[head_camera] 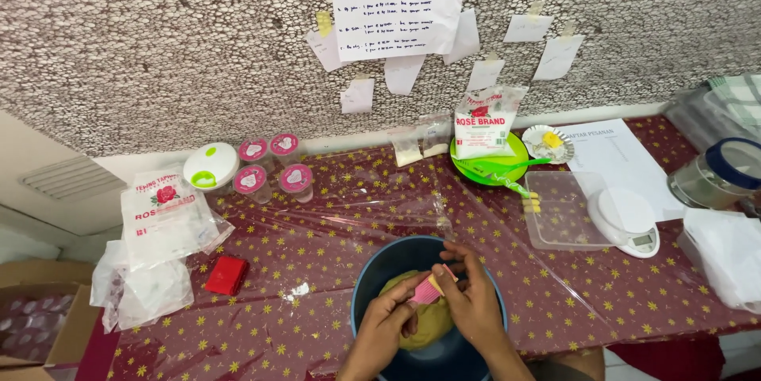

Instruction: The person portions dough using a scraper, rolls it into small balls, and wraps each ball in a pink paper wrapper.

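Background: a speckled wall [158,32] with 1 large paper sheet [399,0] and small notes taped on it.
Desk: the desk [317,222] wears a maroon star-print cloth under clear plastic.
Around: a kitchen scale [628,221], a clear tray [559,210], 4 pink-lidded cups [269,163], a red box [226,275].
Containers: a blue bowl [372,266] holds yellowish dough [432,321]; a green plate [491,167] carries a white flour bag [482,123].
Hands: the left hand [386,325] and right hand [468,298] meet over the bowl, fingers closed on a pink wrapper [428,290].

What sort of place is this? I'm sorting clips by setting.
Probably a small home baking workspace: both hands work over a bowl of dough, with a kitchen scale and flour bags on a plastic-covered table, and handwritten notes taped to the wall.
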